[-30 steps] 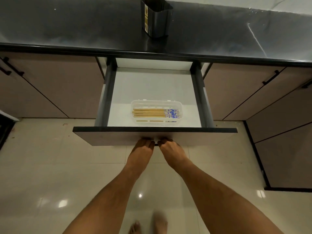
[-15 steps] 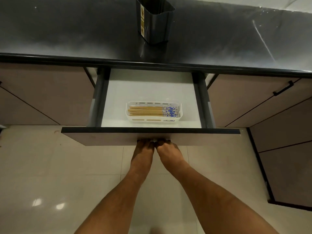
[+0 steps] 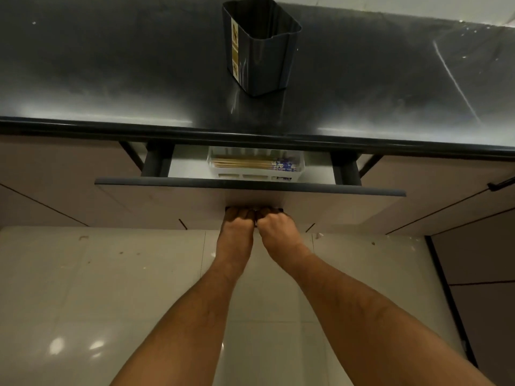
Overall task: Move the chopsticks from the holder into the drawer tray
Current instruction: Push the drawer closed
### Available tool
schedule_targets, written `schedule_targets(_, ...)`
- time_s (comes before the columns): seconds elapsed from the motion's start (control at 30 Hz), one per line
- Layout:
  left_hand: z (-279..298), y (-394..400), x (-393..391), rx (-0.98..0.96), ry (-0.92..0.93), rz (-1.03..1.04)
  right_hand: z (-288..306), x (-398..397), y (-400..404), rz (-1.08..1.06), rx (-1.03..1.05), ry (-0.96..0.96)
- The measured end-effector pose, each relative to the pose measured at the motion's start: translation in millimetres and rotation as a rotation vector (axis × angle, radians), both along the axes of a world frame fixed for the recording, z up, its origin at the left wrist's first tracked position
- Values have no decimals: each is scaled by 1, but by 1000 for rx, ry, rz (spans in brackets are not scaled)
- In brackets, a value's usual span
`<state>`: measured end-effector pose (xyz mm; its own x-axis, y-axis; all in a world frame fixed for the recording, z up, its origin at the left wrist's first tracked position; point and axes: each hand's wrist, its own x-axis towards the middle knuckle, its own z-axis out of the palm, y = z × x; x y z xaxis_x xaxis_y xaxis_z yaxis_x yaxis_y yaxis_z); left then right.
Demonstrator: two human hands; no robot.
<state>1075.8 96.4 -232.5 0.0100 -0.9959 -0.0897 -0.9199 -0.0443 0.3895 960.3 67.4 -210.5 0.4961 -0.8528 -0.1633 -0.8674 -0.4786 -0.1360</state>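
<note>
Wooden chopsticks with blue-and-white patterned ends lie bundled flat inside a white plastic tray. Their plain ends point left and their patterned ends point right. The tray has slotted sides and sits on the pale floor of an open drawer, close behind the drawer front. Only a narrow strip of the drawer's inside shows, because the dark edge of the desk overhangs most of it, and the far part of the tray is partly hidden under that edge.

Both bare hands are pressed side by side against the lower middle of the pale drawer front, at a dark handle recess. The left hand has its fingers curled at the recess, and the right hand, touching it, is curled the same way. Whether the fingers hook into the recess or only push on it cannot be told. Both forearms reach up from the bottom of the view.

On the glossy dark desk above, a dark, squarish holder stands upright with a yellow label strip on its left face. No chopsticks show above its rim. Pale cabinet doors flank the drawer, and shiny cream floor tiles lie below.
</note>
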Motion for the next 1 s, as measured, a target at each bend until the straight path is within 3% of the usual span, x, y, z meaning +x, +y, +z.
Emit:
schedule_targets(0.23,-4,-65,5,-79,-54,12,-2,7,-65,-26,-46,13)
schedule_targets(0.37,-16,-99,5,-103,-277,-71,-6,11,-95,-5,-6,128)
schedule_targets(0.47,-20,-109,7,-125,-308,-47,-8,16,-110,-11,6,232)
schedule_targets(0.57,-16,-119,7,-165,-332,-54,-10,20,-121,-40,-42,211)
schedule_targets(0.77,-18,-130,11,-214,-158,-58,-15,16,-127,-24,-159,60)
schedule_targets(1.0,-12,-129,12,-203,-55,-66,-12,19,-126,-60,-127,68)
